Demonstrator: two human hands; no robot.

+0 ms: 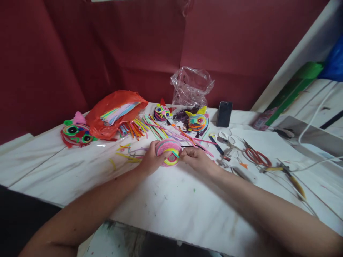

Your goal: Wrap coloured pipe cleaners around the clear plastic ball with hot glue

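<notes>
A round pink ball point(168, 145) wound with fuzzy strips, with yellow and green curves on its near face, is held above the white marbled table point(160, 200). My left hand point(152, 159) grips its left side, the thumb lying across the front. At its right edge my right hand point(194, 159) is closed, fingertips pinching the end of a green strip point(176, 155) that runs over the yellow part. Behind the ball lie loose pink and pastel fuzzy sticks point(163, 132).
A red bag point(115, 103) of sticks and a decorated face ball point(76, 134) are at the left. Two more face balls point(162, 112) point(198, 122), a clear bag point(191, 85) and a phone point(224, 114) stand behind. Scissors point(257, 157) and pliers point(293, 180) lie right.
</notes>
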